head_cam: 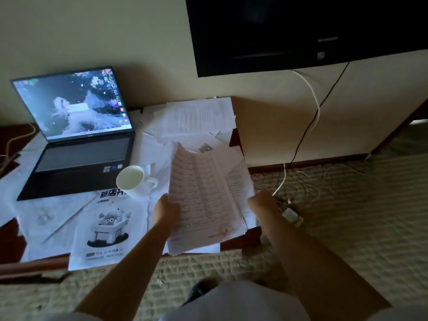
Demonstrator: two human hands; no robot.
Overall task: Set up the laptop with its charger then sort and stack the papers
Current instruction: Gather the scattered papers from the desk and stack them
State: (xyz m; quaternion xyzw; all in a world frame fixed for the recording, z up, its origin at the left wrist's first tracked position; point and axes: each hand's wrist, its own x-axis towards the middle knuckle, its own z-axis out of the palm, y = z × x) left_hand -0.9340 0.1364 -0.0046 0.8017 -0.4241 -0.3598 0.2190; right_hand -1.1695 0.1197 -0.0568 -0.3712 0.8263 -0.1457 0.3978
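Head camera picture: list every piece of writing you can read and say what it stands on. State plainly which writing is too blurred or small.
"新店开": bold heading on the flyer with a cartoon, partly hidden by the white mug.
Flyer's small lines: too blurred.
Sheaf of papers held by the left hand: rows of print, too small.
Spread papers behind: unreadable.
Laptop screen icons and stickers: too small.
Television marking: blurred.

single head cam, wide-angle, looking forward and down, close over the table edge toward the wall.
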